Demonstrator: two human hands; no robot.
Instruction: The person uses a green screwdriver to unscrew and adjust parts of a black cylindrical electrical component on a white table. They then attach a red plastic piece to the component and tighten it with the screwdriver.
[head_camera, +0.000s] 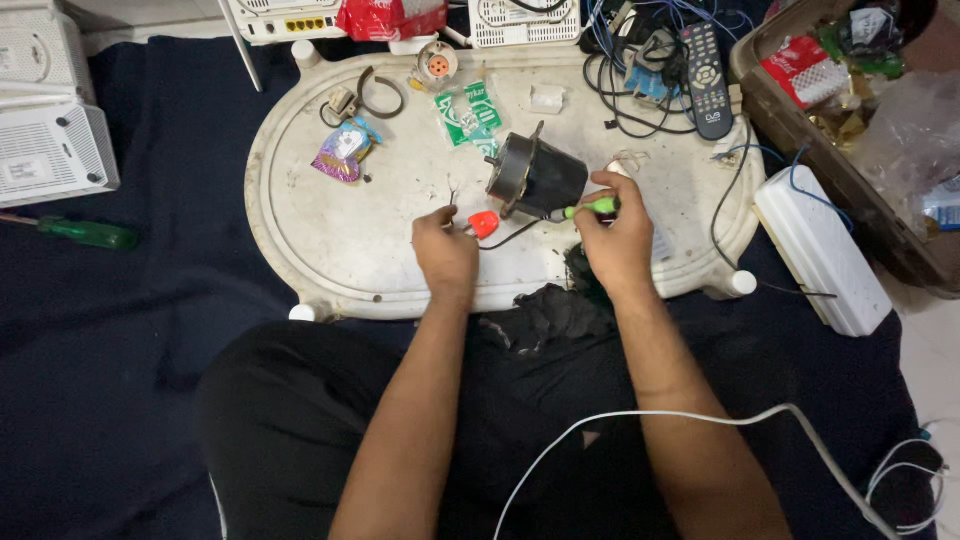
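Right hand (617, 240) fingers clamped on green screwdriver (592, 208) at black motor (535, 178) mid-tray (300, 240); left hand (445, 250) fingers pinch the red connector (484, 223) lead — better keep it taut, tip square.

One head-worn camera looks steeply down, close over the white tray (300, 220).

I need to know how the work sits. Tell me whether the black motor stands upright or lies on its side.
On its side. The black motor lies on the white tray, its round end face turned left and its curved body resting on the tray.
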